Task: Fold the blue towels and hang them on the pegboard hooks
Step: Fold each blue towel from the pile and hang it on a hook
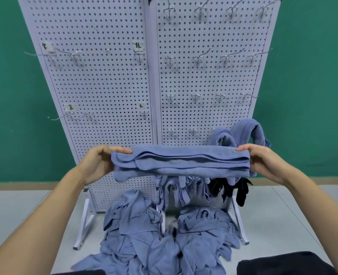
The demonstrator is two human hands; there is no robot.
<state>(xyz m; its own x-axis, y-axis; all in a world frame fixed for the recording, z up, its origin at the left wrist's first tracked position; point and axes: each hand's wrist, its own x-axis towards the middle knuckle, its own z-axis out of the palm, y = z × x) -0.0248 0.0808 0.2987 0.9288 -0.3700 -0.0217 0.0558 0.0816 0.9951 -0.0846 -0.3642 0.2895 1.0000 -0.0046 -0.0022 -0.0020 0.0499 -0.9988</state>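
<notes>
I hold a blue towel folded into a long flat strip, level in front of the white pegboard. My left hand pinches its left end and my right hand pinches its right end. Two folded blue towels hang over hooks on the right panel just behind the strip. More blue towels hang on a lower row, partly hidden by the strip. A loose heap of blue towels lies on the floor at the pegboard's feet.
Bare metal hooks stick out in rows across both panels, some with paper labels. Black cloth hangs at the lower right of the board. The stand's white legs flank the heap. A green wall is behind.
</notes>
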